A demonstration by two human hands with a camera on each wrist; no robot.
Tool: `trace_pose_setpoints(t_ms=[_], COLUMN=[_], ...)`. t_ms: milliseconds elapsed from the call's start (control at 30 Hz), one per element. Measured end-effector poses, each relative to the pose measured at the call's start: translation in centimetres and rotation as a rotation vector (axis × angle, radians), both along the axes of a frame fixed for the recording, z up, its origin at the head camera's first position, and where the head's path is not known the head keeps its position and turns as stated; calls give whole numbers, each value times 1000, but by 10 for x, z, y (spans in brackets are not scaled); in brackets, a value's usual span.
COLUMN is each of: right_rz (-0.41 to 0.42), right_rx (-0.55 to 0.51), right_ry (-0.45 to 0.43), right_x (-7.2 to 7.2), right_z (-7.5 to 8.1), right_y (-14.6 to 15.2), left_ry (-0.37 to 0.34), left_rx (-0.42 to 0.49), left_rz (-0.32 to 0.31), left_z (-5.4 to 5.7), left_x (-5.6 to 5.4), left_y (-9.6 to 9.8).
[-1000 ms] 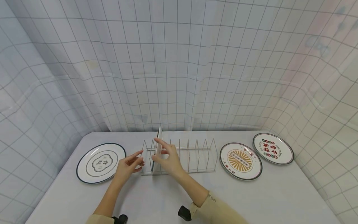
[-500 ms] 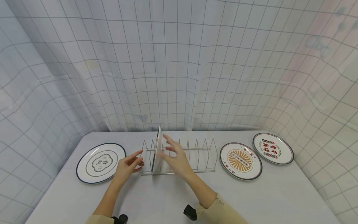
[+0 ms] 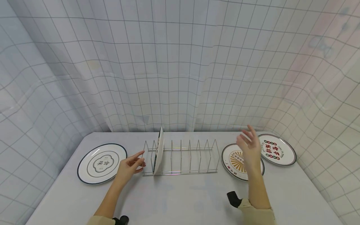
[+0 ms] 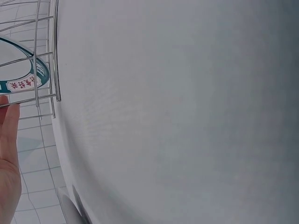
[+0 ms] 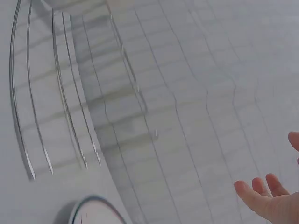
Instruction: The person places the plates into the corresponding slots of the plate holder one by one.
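Observation:
My left hand [image 3: 129, 165] grips the left end of a wire plate rack [image 3: 197, 172], fingers and thumb at the end wire. One white plate [image 3: 159, 151] stands nearly upright in a left slot; its green-patterned rim shows through the wires in the left wrist view. At the right, my right hand [image 3: 251, 148] is raised with its fingers spread and nothing in it. It overlaps a plate with a yellow sunburst [image 3: 234, 161] in the head view, hiding part of it. Beyond lies a plate with red characters [image 3: 284, 153].
A larger white plate with a dark blue rim [image 3: 88, 167] lies flat left of the left hand. The table has a white cloth [image 3: 180, 200]. Gridded white curtains [image 3: 180, 78] hang behind and on both sides.
My right hand has let go of the plate in the rack and moved far right, over the sunburst plate. The left hand stays at the rack's end.

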State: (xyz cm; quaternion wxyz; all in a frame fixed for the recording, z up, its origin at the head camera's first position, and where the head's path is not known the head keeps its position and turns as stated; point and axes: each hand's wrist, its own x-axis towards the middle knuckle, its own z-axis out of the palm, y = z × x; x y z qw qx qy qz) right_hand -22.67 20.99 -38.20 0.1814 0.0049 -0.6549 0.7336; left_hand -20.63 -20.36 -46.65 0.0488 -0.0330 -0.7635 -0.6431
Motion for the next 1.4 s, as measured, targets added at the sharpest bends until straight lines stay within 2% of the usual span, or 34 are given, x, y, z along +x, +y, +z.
trace_pose_setpoints(t_ms=[100,200,300,433,500,600,767,867,1067,1267,1400], right_rz=[-104,-205,-281,-311,-299,-234,-74,-44,-76,-8,65], right_rx=[-75,-110,-53,31,65,52,50,78,90,92,4], right_ry=[-41,-77,-162,-344,-417,-488,-596,-651,-669,-679,-660], right_x=[7,11,14,15,17,20,26,28,26,22,22], right_z=[-10,-28,-50,-79,-89,-96,-95,-94,-96,-104,-106], right_y=[34,66,93,122,128,129,120,115,112,120,123], left_ry=[-2,-6,-6,-19,-25,-30,-25,-14,-9,-11,-2], left_rx=[3,3,-2,-4,0,4,5,3,-5,-8,-6], left_rz=[-3,-9,-9,0,3,5,-6,-16,-16,-6,-12], left_z=[0,0,-1,-1,-1,-1,0,0,2,1,0], left_x=[-1,-1,-2,-3,-2,-2,-2,-2,-1,-1,-1], left_y=[0,0,-1,-2,-2,-2,-2,-2,-1,-1,-2])
